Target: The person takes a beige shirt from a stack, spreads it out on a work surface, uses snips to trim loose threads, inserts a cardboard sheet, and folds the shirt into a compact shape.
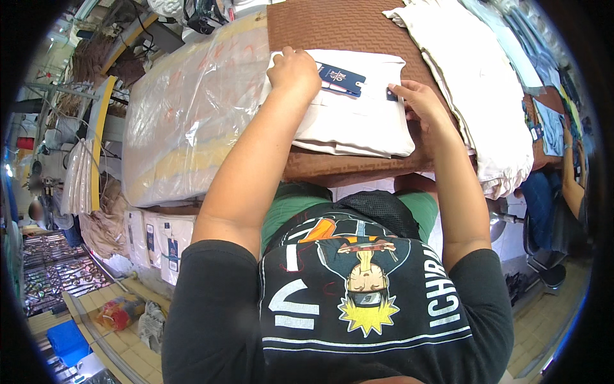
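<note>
A folded white garment (352, 125) lies on the brown patterned cloth in front of me. On top of it rests a dark blue hang tag (343, 79), with a lighter tag edge showing beneath. My left hand (295, 72) is closed at the garment's upper left edge, beside the tag's left end; its curled fingertips are partly hidden. At the right edge, my right hand (420, 104) grips the garment, thumb on top next to a small dark label (391, 94) and the other fingers bent at the side.
Left of the garment sits a large stack wrapped in clear plastic (192, 115). A heap of white garments (476, 96) lies to the right, with blue garments (537, 51) beyond. Packed folded garments (160, 240) are below the table at left. Another person's arm (571, 182) shows at far right.
</note>
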Available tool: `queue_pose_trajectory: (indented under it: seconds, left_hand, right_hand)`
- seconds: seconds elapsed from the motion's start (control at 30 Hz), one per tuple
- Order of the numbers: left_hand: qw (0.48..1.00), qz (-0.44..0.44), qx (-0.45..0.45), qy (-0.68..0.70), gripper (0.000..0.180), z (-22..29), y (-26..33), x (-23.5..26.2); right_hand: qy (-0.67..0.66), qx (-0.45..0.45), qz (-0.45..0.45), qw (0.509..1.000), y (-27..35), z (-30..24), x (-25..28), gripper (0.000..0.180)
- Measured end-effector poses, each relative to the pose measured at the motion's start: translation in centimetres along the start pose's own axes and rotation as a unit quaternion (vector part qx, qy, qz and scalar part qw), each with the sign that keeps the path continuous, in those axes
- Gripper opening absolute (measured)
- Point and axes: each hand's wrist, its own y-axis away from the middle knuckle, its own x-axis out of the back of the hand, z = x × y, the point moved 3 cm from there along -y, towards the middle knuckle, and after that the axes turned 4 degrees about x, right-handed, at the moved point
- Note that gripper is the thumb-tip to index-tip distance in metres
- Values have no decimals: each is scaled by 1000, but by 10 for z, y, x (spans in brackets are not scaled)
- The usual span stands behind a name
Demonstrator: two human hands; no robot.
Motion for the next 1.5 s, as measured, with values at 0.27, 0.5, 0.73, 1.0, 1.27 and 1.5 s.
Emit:
queue_pose_trajectory:
  seconds: [0.27, 0.5, 0.73, 1.0, 1.27, 1.5]
  left_hand:
    - [998, -37, -45, -1, 45, 3, 26, 10]
    - [993, 27, -82, -78, 33, 0, 34, -4]
    - [996, 55, -44, -60, 21, 0, 8, 13]
    - [967, 170, -41, 185, 18, -10, 6, -4]
    - [955, 162, -25, 248, 15, -27, 14, -15]
    - [947, 142, -13, 289, 18, -31, 10, -18]
  right_hand:
    - [-36, -4, -45, 998, 5, 12, -6, 24]
    - [-39, -13, -52, 998, 6, 12, -6, 24]
    - [-39, -4, -43, 998, 5, 9, -7, 28]
    - [-173, 13, -99, 980, 20, 13, -31, 32]
    - [351, 104, 127, 922, 53, -36, 3, 41]
    - [262, 237, 71, 933, -19, -76, -77, 31]
